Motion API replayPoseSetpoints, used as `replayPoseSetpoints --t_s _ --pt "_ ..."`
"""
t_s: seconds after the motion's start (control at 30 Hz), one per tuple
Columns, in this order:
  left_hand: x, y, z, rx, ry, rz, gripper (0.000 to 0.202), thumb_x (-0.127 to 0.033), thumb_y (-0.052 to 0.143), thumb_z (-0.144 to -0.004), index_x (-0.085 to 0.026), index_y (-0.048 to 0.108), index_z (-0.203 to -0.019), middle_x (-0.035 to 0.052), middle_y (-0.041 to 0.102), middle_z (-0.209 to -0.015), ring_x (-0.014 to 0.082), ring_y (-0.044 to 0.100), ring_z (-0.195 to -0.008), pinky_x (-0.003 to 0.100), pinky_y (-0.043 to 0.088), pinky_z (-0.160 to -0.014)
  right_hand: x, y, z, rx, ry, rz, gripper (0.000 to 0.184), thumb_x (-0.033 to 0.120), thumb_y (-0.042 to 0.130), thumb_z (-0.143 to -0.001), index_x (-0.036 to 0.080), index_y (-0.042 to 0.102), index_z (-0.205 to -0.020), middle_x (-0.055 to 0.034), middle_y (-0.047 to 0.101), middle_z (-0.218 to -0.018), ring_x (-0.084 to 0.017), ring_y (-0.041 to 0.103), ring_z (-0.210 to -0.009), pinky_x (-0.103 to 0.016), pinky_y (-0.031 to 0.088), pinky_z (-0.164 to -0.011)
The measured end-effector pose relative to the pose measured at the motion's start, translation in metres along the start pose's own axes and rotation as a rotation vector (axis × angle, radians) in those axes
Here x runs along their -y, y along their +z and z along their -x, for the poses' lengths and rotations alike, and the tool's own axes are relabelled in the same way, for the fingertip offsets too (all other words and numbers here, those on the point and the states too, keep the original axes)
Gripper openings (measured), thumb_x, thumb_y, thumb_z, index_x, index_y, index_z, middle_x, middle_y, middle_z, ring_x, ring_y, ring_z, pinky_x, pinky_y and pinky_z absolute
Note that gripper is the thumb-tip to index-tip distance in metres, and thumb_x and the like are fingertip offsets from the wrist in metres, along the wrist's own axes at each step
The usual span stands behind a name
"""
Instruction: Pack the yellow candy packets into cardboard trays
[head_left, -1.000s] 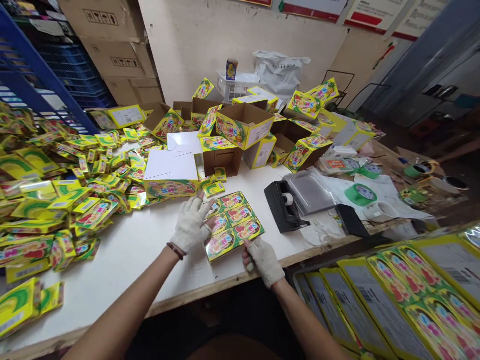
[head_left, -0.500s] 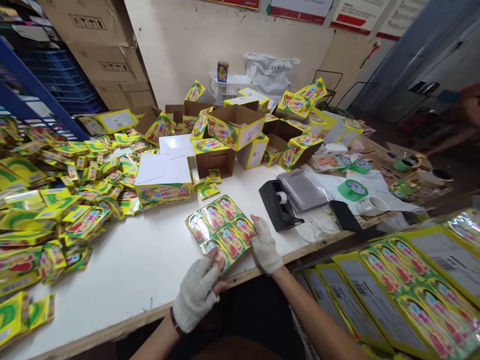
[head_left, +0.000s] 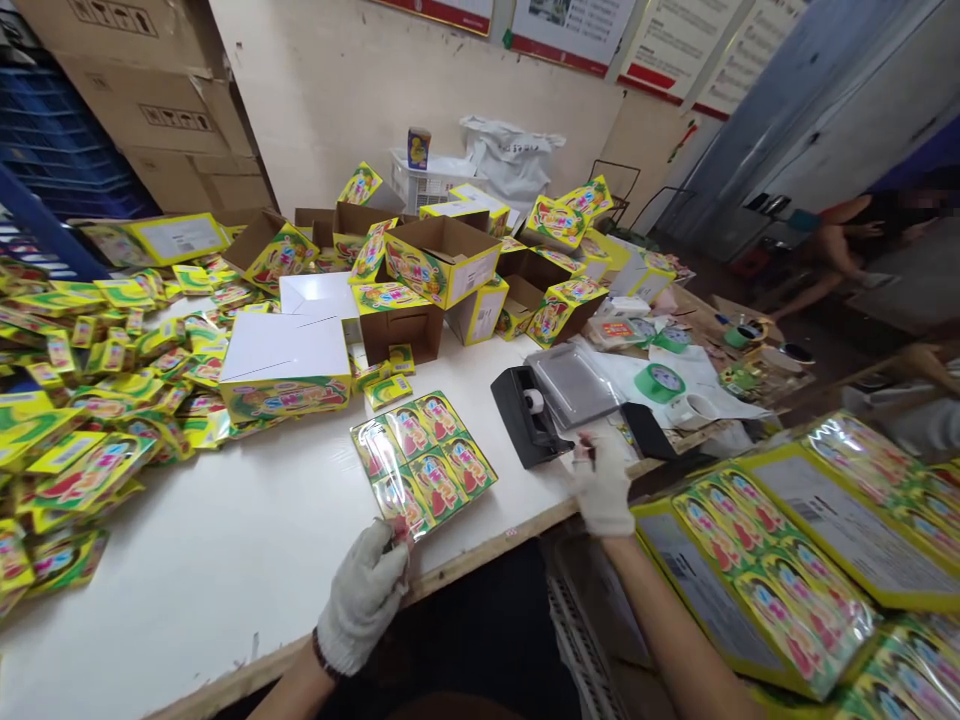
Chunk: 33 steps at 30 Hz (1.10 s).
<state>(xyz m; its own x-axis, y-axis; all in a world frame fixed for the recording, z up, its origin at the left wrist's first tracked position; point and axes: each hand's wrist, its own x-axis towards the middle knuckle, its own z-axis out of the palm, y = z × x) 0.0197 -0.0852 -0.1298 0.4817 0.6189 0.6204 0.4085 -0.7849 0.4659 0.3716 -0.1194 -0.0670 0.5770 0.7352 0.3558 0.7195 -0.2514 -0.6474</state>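
Observation:
A yellow-green box [head_left: 426, 462] with a clear shiny film over its face of several small printed packs lies on the white table. My left hand [head_left: 365, 598], in a white fingerless glove, pinches its near corner. Away from the box, my right hand [head_left: 604, 490], gloved the same way, is at the near end of a black tape dispenser [head_left: 525, 425]. Motion smears its fingers, so I cannot make out whether they hold anything. A white roll [head_left: 533, 401] sits in the dispenser.
Loose small yellow-green packs [head_left: 112, 400] heap up on the left. Open printed cartons [head_left: 442, 255] pile at the back. Green tape [head_left: 660, 382] and a clear plastic stack [head_left: 574, 385] lie to the right. Filled boxes [head_left: 765, 570] stand at lower right. Another person [head_left: 832, 245] is at far right.
My right hand has let go of the box's right side and moved right to the tape dispenser. The left hand stays at the near corner. The camera view has shifted right.

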Motion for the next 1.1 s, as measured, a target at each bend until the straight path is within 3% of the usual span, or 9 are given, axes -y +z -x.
replayPoseSetpoints --t_s 0.1,0.2,0.3,0.43,0.53,0.67,0.77,0.93,1.1 --pt "-0.008 -0.003 -0.009 -0.020 0.017 -0.012 0.018 -0.007 0.045 -0.076 -0.020 0.057 -0.082 0.0077 0.058 -0.091 0.0185 0.056 -0.080 0.028 0.049 -0.063 -0.016 -0.011 -0.034 0.135 0.204 -0.024 0.034 0.039 0.045 -0.081 0.017 0.071 -0.085 -0.0152 0.071 -0.092 -0.030 0.062 -0.094 -0.046 0.047 -0.090" --pt "-0.017 -0.008 -0.019 -0.003 0.008 -0.012 0.016 -0.006 0.043 -0.074 -0.019 0.052 -0.073 0.0052 0.054 -0.082 0.0162 0.052 -0.073 0.025 0.045 -0.058 -0.021 -0.002 -0.051 0.250 0.210 -0.117 0.030 0.043 0.051 -0.075 0.020 0.070 -0.070 -0.0116 0.072 -0.081 -0.027 0.063 -0.084 -0.040 0.049 -0.082" --pt "-0.021 -0.010 -0.023 -0.013 0.005 -0.048 0.016 -0.006 0.043 -0.073 -0.019 0.052 -0.071 0.0043 0.053 -0.078 0.0153 0.051 -0.069 0.025 0.044 -0.056 -0.018 0.004 -0.054 0.250 0.230 -0.183 0.026 0.047 0.061 -0.064 0.021 0.066 -0.064 -0.0101 0.070 -0.078 -0.027 0.061 -0.083 -0.039 0.048 -0.079" --pt "-0.020 -0.010 -0.019 -0.001 0.021 -0.175 0.016 -0.007 0.045 -0.072 -0.020 0.055 -0.072 0.0054 0.057 -0.081 0.0155 0.052 -0.067 0.025 0.045 -0.054 -0.014 -0.009 -0.037 0.155 0.248 -0.246 0.034 0.054 0.061 -0.062 0.021 0.064 -0.068 -0.0091 0.069 -0.084 -0.027 0.058 -0.089 -0.038 0.045 -0.083" --pt "-0.016 -0.010 -0.018 -0.025 0.071 -0.185 0.017 -0.007 0.046 -0.076 -0.020 0.056 -0.075 0.0081 0.061 -0.089 0.0187 0.058 -0.077 0.028 0.051 -0.061 -0.013 -0.016 -0.011 0.119 0.305 -0.285 0.037 0.058 0.057 -0.066 0.020 0.060 -0.067 -0.0048 0.062 -0.072 -0.022 0.055 -0.076 -0.035 0.045 -0.073" --pt "-0.012 -0.011 -0.022 0.008 0.090 -0.109 0.013 -0.009 0.050 -0.082 -0.020 0.057 -0.080 0.0095 0.060 -0.094 0.0195 0.060 -0.081 0.028 0.051 -0.063 -0.016 0.002 0.016 0.130 0.426 -0.376 0.039 0.060 0.053 -0.067 0.022 0.050 -0.064 0.0002 0.052 -0.058 -0.015 0.047 -0.055 -0.029 0.040 -0.052" --pt "-0.010 -0.013 -0.025 0.043 0.076 -0.056 0.012 -0.010 0.049 -0.085 -0.019 0.057 -0.082 0.0095 0.059 -0.096 0.0197 0.060 -0.085 0.028 0.051 -0.065 -0.018 0.020 0.017 0.146 0.513 -0.440 0.036 0.058 0.054 -0.065 0.022 0.047 -0.065 0.0008 0.052 -0.055 -0.014 0.046 -0.048 -0.027 0.036 -0.045" --pt "-0.012 -0.012 -0.025 0.021 0.055 -0.083 0.017 -0.006 0.046 -0.082 -0.019 0.055 -0.079 0.0084 0.058 -0.092 0.0189 0.058 -0.082 0.029 0.049 -0.065 -0.009 0.023 0.013 0.265 0.590 -0.465 0.023 0.042 0.062 -0.062 0.021 0.051 -0.059 0.0015 0.052 -0.047 -0.013 0.046 -0.042 -0.025 0.034 -0.042" --pt "-0.016 -0.012 -0.024 0.024 0.046 -0.099 0.015 -0.006 0.047 -0.079 -0.019 0.056 -0.078 0.0075 0.057 -0.088 0.0179 0.055 -0.077 0.028 0.047 -0.064 0.039 0.023 0.054 0.509 0.526 -0.622 0.039 0.056 0.066 -0.066 0.020 0.052 -0.062 0.0029 0.052 -0.053 -0.010 0.043 -0.044 -0.024 0.035 -0.045"
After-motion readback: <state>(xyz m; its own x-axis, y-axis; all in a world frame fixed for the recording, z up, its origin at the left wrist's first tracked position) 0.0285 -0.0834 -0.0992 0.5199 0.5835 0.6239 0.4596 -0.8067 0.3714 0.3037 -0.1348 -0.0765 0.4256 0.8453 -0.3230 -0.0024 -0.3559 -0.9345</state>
